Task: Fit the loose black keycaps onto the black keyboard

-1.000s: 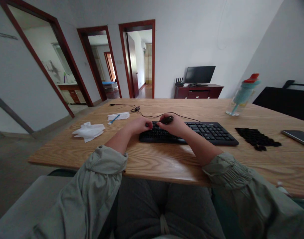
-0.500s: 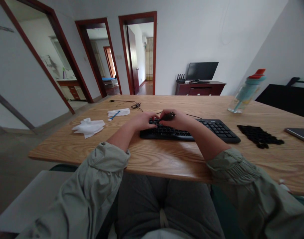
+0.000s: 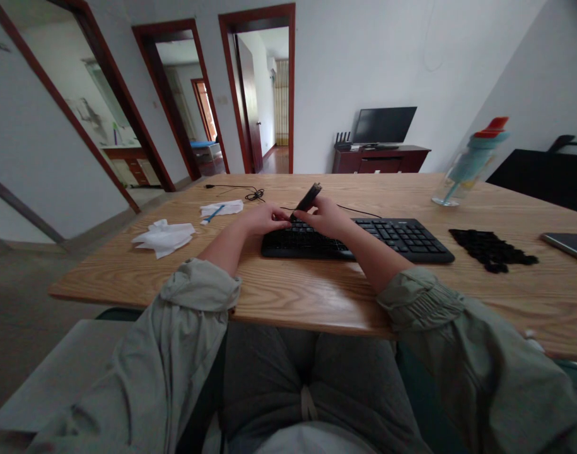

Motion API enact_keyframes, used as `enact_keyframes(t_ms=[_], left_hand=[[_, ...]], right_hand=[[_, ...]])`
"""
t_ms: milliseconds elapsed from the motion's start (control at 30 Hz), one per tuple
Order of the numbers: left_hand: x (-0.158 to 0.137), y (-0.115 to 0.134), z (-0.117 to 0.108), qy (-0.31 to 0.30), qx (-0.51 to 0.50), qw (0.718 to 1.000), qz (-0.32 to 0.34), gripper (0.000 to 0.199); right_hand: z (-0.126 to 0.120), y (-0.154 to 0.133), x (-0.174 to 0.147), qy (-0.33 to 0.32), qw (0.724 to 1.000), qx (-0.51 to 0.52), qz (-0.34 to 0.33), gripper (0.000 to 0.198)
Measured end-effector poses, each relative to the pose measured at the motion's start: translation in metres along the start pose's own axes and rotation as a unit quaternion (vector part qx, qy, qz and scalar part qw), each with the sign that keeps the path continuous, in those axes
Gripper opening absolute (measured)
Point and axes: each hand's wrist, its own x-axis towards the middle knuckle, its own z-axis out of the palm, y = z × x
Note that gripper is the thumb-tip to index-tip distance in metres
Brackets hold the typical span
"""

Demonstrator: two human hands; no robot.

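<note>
A black keyboard (image 3: 402,241) lies on the wooden table in front of me. Over its left half, my right hand (image 3: 328,217) grips a black, bar-shaped tool (image 3: 308,197), tilted with its upper end to the right and its lower end down at the keys. I cannot tell its exact kind. My left hand (image 3: 264,219) rests at the keyboard's upper left, close to the tool's lower end. Its thumb and fingers are drawn together, and whatever is between them is hidden. Right of the keyboard sits a patch of small black pieces, looking like loose keycaps (image 3: 491,249).
Crumpled white tissue (image 3: 163,238) and a flat tissue (image 3: 229,207) with a blue stick (image 3: 213,214) lie on the left. A coiled cable (image 3: 255,194) is behind them. A bottle with a red lid (image 3: 475,161) and a phone (image 3: 569,244) are on the right.
The black tool, seen nearly end-on and low before, now stands more upright in my right hand. My left fingers have shifted slightly left, and the whole view has tipped a little downward.
</note>
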Motion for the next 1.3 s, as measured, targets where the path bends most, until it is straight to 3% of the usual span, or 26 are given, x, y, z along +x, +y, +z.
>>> enact_keyframes(t_ms=[167,333,800,1300], left_hand=[[0.001,-0.012,-0.002,-0.017,-0.009,1.0,-0.014,0.038],[0.005,-0.019,0.001,-0.012,-0.017,0.999,-0.028,0.039],[-0.003,-0.002,0.002,0.017,0.089,0.996,-0.024,0.026],[-0.004,0.008,0.009,0.051,0.025,0.994,-0.093,0.02]], right_hand=[[0.004,-0.009,-0.003,0.015,0.999,-0.044,0.02,0.026],[0.01,-0.012,0.003,0.022,0.999,-0.048,-0.001,0.024],[0.017,-0.014,0.011,0.007,0.994,-0.105,-0.039,0.021],[0.026,-0.02,0.015,0.023,0.987,-0.157,-0.015,0.025]])
